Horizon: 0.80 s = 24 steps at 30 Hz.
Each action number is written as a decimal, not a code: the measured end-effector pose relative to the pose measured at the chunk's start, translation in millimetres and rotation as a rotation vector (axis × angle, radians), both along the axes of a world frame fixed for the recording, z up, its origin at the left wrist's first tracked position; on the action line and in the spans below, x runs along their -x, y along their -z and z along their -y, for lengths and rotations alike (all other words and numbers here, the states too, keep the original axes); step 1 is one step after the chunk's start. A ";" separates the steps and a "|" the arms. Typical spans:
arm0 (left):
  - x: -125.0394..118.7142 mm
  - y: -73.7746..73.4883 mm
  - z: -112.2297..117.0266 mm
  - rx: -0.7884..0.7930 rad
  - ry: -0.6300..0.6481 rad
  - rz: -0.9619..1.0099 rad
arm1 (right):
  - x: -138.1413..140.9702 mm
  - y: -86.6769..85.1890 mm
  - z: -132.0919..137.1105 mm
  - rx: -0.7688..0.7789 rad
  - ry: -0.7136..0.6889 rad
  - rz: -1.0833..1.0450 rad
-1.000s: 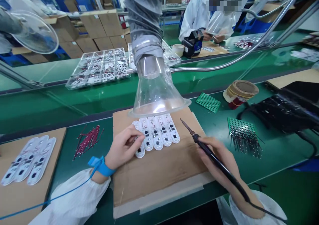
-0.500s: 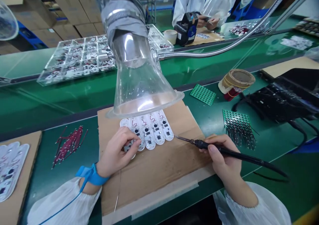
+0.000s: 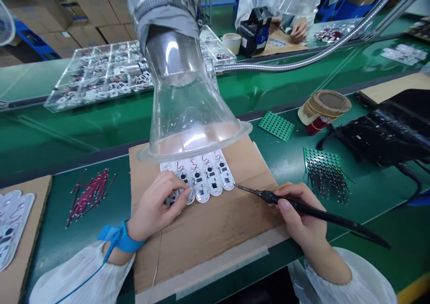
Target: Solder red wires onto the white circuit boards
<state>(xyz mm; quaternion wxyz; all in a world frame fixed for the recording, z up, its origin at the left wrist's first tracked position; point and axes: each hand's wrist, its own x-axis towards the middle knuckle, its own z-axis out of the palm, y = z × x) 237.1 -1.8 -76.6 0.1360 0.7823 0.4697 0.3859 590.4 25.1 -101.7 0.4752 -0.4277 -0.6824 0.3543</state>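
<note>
"Circuit boards are lying side by side on the cardboard, partly under the clear hood. Why so close together?"

"Probably so the row is sharing one working spot; the hood is hanging right above, perhaps for drawing off fumes."

"What is the left hand doing?"

"It is curling its fingertips towards the thumb over the left end of the row. A thin wire is trailing from beneath it down the cardboard. Whether the fingers are pinching that wire or a board, I cannot tell; the hand itself is hiding it."

"And the right hand?"

"That one is pinching the soldering iron like a pen, thumb and fingers pressing on its dark handle. Such a grip is likely giving fine control, with the tip pointing at the lower end of the rightmost board, just beside it."

"What about the loose parts?"

"Red wires are lying on the bench to the left, and black wires are fanning out from a green panel to the right, seemingly leaving the cardboard for the boards."
</note>
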 end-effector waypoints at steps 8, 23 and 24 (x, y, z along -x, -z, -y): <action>-0.4 1.1 0.0 0.015 0.018 -0.017 | 2.1 -4.5 1.0 -0.004 -0.019 -0.014; -0.1 0.3 -0.1 0.005 0.013 -0.027 | -0.4 -0.9 0.9 -0.041 -0.035 0.038; -0.2 0.2 -0.1 0.005 0.011 -0.026 | -0.6 -0.6 0.9 -0.046 -0.040 0.039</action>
